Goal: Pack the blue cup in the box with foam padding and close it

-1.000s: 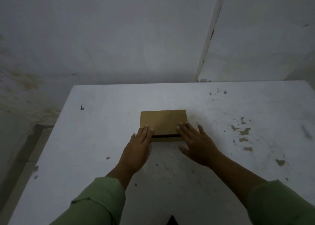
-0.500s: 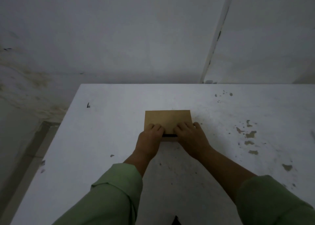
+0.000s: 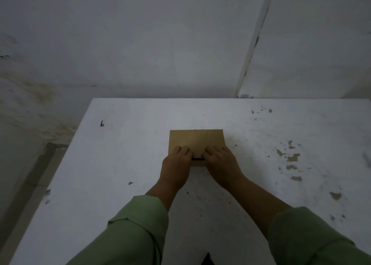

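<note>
Left hand (image 3: 176, 167), fingers curled, knuckles up, pressing down on the near left part of the lid of a brown cardboard box (image 3: 196, 141). Right hand (image 3: 221, 164) beside it, likewise curled, pressing the near right part of the same lid, fingertips bent over the front edge. Neither hand gripping anything loose; both bearing on the box. Between the two hands, a thin dark slit at the lid's front edge, above a strip of the box's front wall.

Box low, flat and rectangular, plain matte brown card, smooth top with a faint crease down the middle, lid down. Standing near the middle of a white table (image 3: 124, 164), flat on the surface. Contents hidden; blue cup and foam padding not visible.

Forearms bare, ending in loose pale green sleeves (image 3: 138, 230) at the bottom of the view.

Tabletop matte white, scuffed, with chipped brownish patches (image 3: 292, 157) to the right of the box. Behind, a dull grey-white stained wall (image 3: 140, 44).
</note>
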